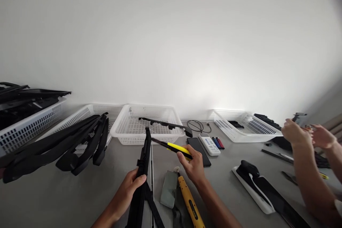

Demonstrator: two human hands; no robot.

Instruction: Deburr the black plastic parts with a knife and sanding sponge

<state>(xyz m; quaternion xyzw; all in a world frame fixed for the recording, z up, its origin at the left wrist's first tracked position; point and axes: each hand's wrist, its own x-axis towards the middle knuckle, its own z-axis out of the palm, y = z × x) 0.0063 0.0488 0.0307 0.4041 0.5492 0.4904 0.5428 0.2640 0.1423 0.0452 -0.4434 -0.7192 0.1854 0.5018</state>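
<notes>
My left hand (131, 186) is closed around a long black plastic trim piece (143, 171), held upright with its narrow end pointing away from me. In my right hand (194, 165) is a yellow and black utility knife (178, 148). Its dark blade reaches left to the upper end of the trim piece; whether it touches cannot be made out. Below my right hand lies a yellow pen-shaped power tool (190, 201) with a small round tip. Beside that tool is a grey-green rectangular block (169, 188).
White baskets (171, 139) line the wall, several holding black parts (82, 142). A black phone (199, 151), a white calculator-like device (209, 145), markers (218, 143) and a coiled cable (196, 125) lie behind my right hand. At right, another person's hands (299, 135) hold a small part.
</notes>
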